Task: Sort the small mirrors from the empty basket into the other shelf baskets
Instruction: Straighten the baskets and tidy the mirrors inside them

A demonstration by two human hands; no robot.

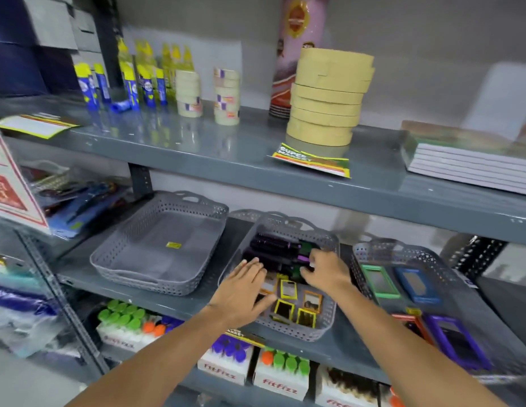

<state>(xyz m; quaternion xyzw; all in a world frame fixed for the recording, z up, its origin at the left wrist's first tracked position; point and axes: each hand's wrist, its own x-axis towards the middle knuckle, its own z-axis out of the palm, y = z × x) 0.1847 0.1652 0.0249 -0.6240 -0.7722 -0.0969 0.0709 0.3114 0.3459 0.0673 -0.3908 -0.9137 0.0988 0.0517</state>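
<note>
The empty grey basket sits on the middle shelf at the left, with only a yellow sticker inside. The middle grey basket holds several small mirrors with yellow and orange frames at its front, and dark hair brushes at its back. My left hand lies flat with fingers spread over the basket's left side, covering some mirrors. My right hand reaches in from the right, its fingers curled down among the brushes; what they grip is hidden.
A third grey basket on the right holds a green-framed mirror and a blue-framed one. Purple and orange framed mirrors lie loose on the shelf in front of it. The upper shelf edge overhangs the baskets. Boxed bottles stand below.
</note>
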